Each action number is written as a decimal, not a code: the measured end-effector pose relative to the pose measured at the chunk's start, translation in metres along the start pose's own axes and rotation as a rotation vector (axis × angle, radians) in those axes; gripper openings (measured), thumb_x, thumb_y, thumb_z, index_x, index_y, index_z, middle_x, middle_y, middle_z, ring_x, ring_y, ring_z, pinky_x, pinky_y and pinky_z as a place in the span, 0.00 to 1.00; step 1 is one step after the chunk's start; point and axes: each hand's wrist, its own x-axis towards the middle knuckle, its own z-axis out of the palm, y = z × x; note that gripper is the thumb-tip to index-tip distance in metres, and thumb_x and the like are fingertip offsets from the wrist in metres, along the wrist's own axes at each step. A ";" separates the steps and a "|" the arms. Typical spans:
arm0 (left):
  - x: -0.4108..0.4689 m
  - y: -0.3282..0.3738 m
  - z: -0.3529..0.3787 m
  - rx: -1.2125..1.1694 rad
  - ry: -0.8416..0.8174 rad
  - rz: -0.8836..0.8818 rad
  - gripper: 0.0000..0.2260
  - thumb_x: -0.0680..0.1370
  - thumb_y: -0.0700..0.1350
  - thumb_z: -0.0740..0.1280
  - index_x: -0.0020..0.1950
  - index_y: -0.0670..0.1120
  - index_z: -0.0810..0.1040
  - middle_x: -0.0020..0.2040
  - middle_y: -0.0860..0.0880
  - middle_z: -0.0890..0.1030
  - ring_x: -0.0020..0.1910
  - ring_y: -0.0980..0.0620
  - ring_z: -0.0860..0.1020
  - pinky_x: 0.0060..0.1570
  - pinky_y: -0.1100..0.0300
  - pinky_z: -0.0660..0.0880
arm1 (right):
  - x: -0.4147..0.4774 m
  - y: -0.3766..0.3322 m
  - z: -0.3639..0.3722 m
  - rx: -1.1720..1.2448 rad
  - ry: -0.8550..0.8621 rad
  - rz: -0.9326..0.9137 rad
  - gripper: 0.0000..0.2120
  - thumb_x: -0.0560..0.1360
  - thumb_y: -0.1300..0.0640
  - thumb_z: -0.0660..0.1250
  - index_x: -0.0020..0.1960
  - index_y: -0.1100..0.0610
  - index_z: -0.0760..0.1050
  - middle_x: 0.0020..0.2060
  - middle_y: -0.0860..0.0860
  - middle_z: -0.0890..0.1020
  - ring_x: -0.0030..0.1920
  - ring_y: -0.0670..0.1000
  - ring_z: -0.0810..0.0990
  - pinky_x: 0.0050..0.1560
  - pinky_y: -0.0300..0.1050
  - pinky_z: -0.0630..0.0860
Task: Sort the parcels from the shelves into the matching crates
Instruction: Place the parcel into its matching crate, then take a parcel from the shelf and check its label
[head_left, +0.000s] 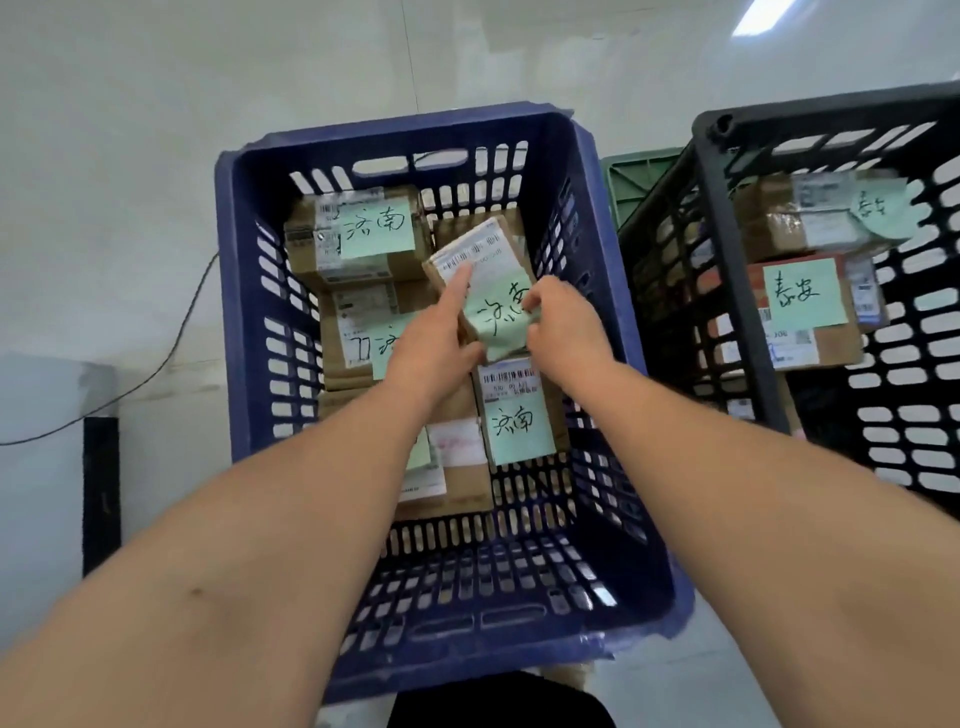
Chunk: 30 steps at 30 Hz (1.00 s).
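- A parcel sorting room, by the looks: blue crate (244, 291) and black crate (727, 291) side by side on a pale floor (130, 156).
- Cardboard parcels (358, 244) inside carry barcodes and handwritten green notes (376, 228).

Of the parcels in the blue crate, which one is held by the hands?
The tilted parcel in the middle: the left hand and right hand hold it, while the other parcels lie flat.

L forearm (260, 519), R forearm (753, 493) bare; dark garment (498, 701) at btm edge.
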 end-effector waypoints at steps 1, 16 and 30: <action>0.003 0.001 0.004 0.002 0.004 0.008 0.41 0.76 0.42 0.69 0.78 0.59 0.44 0.62 0.45 0.75 0.54 0.47 0.76 0.55 0.51 0.74 | 0.004 0.001 0.001 -0.011 0.012 0.011 0.14 0.76 0.68 0.60 0.60 0.58 0.71 0.59 0.56 0.74 0.60 0.56 0.72 0.58 0.46 0.68; 0.043 0.000 -0.008 -0.005 0.103 -0.037 0.27 0.79 0.34 0.55 0.78 0.47 0.57 0.78 0.44 0.55 0.75 0.46 0.57 0.71 0.56 0.56 | 0.045 -0.032 0.009 -0.037 0.055 -0.060 0.21 0.76 0.68 0.61 0.69 0.60 0.67 0.66 0.57 0.69 0.67 0.56 0.66 0.67 0.45 0.63; -0.060 0.021 -0.022 0.152 0.087 -0.107 0.24 0.81 0.42 0.57 0.77 0.50 0.57 0.79 0.51 0.49 0.77 0.50 0.52 0.71 0.51 0.60 | -0.050 -0.039 -0.034 -0.338 -0.160 -0.183 0.22 0.77 0.63 0.61 0.71 0.58 0.64 0.69 0.56 0.62 0.68 0.57 0.62 0.60 0.52 0.70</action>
